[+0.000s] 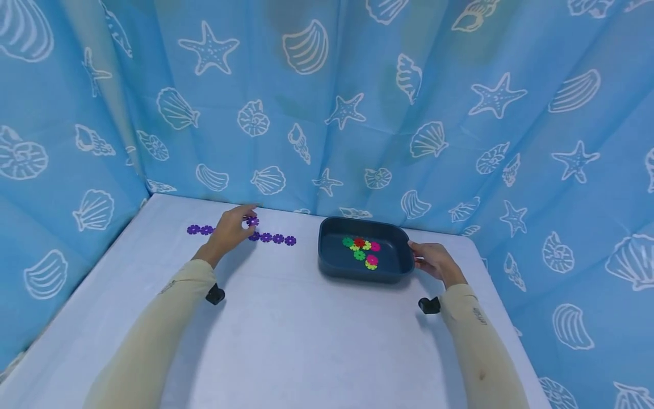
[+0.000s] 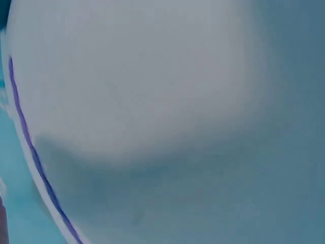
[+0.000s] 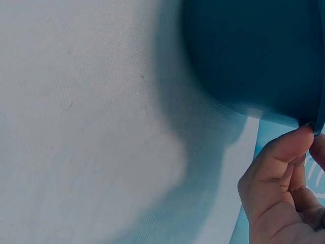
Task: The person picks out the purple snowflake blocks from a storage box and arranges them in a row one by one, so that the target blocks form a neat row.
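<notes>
Between thumb and fingertips, my left hand (image 1: 231, 230) pinches a purple flower-shaped plastic disc (image 1: 252, 221), raised over a row of matching purple discs (image 1: 278, 238) on the white table. The hand hides the middle of that row; in the left wrist view the row (image 2: 38, 165) appears edge-on as a thin purple line. My right hand (image 1: 433, 260) grips the right rim of a dark blue tub (image 1: 357, 271). In the right wrist view, thumb and fingers pinch the tub's rim. Several loose discs lie inside the tub: green (image 1: 348, 242), red (image 1: 360, 242), pink (image 1: 372, 259) and yellow.
A blue curtain (image 1: 317, 113) printed with shells and starfish hangs behind the table and at both sides. The white tablecloth (image 1: 317, 341) spreads in front of the tub and the row. Black wrist cameras (image 1: 215, 294) sit below both sleeves.
</notes>
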Demonstrator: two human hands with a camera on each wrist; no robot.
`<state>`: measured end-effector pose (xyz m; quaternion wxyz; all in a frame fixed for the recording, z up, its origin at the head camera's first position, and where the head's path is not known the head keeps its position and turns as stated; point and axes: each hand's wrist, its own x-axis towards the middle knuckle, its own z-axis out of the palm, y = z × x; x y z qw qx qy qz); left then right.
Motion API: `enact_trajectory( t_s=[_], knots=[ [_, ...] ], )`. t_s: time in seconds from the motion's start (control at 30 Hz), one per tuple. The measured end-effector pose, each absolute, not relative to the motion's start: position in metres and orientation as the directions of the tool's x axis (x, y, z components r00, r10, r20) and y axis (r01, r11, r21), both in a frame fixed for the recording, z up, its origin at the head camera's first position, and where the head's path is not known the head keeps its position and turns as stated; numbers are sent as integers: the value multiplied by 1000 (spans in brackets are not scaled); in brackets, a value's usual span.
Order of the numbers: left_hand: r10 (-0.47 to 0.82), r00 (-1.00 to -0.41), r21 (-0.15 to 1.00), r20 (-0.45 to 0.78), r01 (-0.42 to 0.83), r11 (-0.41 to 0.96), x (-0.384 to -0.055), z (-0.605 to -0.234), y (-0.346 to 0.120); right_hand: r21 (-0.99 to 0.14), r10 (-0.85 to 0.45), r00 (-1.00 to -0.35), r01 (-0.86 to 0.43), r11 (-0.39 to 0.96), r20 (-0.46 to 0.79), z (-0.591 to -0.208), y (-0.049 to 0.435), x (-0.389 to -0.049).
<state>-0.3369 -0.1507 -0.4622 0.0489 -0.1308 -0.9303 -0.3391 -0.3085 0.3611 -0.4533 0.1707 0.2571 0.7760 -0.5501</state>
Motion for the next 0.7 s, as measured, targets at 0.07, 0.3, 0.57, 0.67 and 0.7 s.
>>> enact_trajectory(
  t_s=[0.07, 0.3, 0.57, 0.67, 0.7],
  knots=[
    [159, -976, 623, 151, 219, 751, -334, -463, -167, -770, 207, -811, 585, 255, -548, -455, 362, -309],
    [13, -988, 587, 151, 100, 803, -326, -475, -219, -770, 205, -813, 582, 263, -545, -454, 364, -310],
    [-142, -978, 596, 154, -23, 802, -318, -483, -254, -779, 201, -822, 569, 264, -532, -452, 363, -310],
    [-182, -976, 606, 121, -72, 792, -316, -485, -263, -778, 196, -820, 572, 259, -537, -453, 363, -310],
    [-192, -975, 609, 114, -84, 789, -315, -485, -266, -779, 193, -820, 572, 259, -538, -454, 363, -310]
  ],
)
